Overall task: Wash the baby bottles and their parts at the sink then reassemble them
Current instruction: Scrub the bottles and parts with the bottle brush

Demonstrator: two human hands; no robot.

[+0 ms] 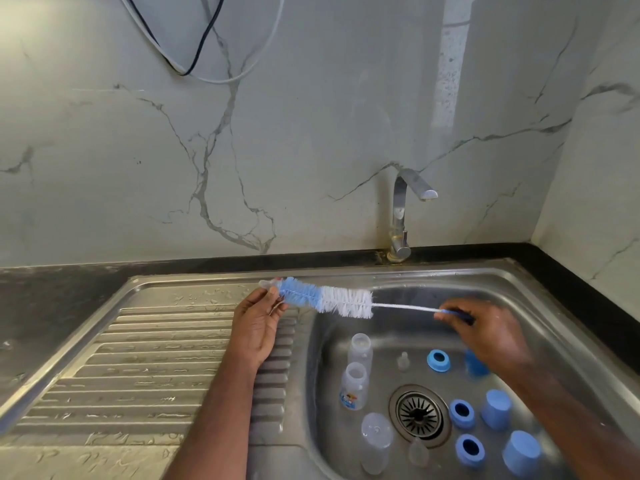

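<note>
The surface (41, 306) is dark stone, set against a wall (311, 116) of pale marble-look panels with grey veins. Two cables (194, 46), one dark and one white, loop down the wall at upper left. A steel sink (554, 306) is let into the surface, with a ribbed, wet draining board (138, 368) to its left and a round slotted drain (419, 414) in the basin. A chrome tap (403, 216) stands at the back edge.

Your left hand (258, 327) pinches a small clear teat (268, 285) over the draining board, touching the brush tip. Your right hand (485, 334) grips the blue handle of the bottle brush (332, 299), which has a twisted wire stem and bristles blue at the tip, white behind.

In the basin lie three clear bottles (354, 386), two upright at left and one on its side in front. Another clear teat (402, 361) stands behind the drain, and one more sits near the front. Three blue collar rings (438, 360) and blue caps (497, 408) sit at right, one cap partly hidden by your right hand.
</note>
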